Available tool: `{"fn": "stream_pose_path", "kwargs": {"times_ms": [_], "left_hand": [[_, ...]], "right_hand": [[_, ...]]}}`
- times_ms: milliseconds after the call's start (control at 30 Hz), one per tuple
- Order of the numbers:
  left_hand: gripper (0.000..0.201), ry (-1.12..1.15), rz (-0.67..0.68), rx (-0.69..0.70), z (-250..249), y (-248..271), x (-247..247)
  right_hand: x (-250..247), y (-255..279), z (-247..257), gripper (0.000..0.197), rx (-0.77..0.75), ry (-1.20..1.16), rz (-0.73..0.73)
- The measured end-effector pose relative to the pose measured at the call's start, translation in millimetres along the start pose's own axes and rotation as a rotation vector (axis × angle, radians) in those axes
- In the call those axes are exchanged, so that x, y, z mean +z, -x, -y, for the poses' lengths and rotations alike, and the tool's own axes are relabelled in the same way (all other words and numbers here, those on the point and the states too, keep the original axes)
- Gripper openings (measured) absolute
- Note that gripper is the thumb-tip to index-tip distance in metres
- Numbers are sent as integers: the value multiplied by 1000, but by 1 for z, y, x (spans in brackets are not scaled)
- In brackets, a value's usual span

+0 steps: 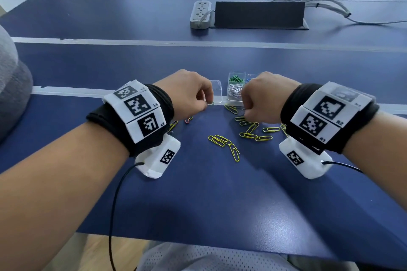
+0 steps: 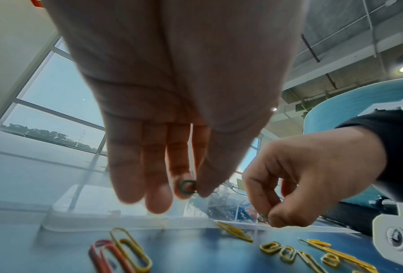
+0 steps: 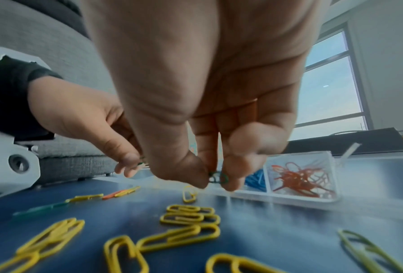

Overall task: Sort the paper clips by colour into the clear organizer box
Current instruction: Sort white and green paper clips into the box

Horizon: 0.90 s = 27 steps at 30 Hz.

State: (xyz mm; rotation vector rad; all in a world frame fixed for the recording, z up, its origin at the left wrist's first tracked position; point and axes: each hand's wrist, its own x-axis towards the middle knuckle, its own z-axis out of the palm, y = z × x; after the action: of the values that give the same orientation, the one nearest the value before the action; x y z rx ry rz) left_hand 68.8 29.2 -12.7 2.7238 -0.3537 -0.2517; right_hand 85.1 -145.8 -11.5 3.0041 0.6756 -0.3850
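A person sits at a dark blue surface [image 1: 198,193], both forearms reaching forward with marker-covered wrist bands. The left hand [image 1: 187,92] hangs over the near left part of a clear organizer box [image 1: 217,92], its thumb and fingers [image 2: 184,184] pinching a green paper clip [image 2: 187,187]. The right hand [image 1: 265,97] hovers just right of it, low over the surface, thumb and fingers [image 3: 186,171] clamped on another green paper clip [image 3: 219,177]. The box lies just beyond both hands, on a pale stripe that crosses the surface. Seen from above, one compartment holds green clips [image 1: 236,78] and the one nearer holds white clips [image 1: 235,90]. The right wrist view shows blue clips [image 3: 256,180] in a compartment beside red clips [image 3: 300,179]. Many yellow paper clips [image 1: 224,144] lie scattered on the surface near the hands, mostly below the right hand and between the wrists. A red paper clip [image 2: 107,256] lies touching a yellow one near the left wrist. Far across the surface are a grey power strip [image 1: 200,14] and, just to its right, a black slanted panel [image 1: 259,14] with grey cables [image 1: 334,9] trailing off to the right.
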Motion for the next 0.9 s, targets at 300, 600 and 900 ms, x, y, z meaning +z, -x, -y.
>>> {"fn": "stream_pose_path", "kwargs": {"times_ms": [300,600,900], "left_hand": [[22,-127,158,-108,17,36,-11],[9,-139,224,-232,32,58,-7],[19,-230,240,-45,42,56,-3]], "right_hand": [[-2,5,28,24,-161,-133,-42],[0,-28,73,18,-243,-137,-34],[0,-29,88,26,-317,18,-6]]}}
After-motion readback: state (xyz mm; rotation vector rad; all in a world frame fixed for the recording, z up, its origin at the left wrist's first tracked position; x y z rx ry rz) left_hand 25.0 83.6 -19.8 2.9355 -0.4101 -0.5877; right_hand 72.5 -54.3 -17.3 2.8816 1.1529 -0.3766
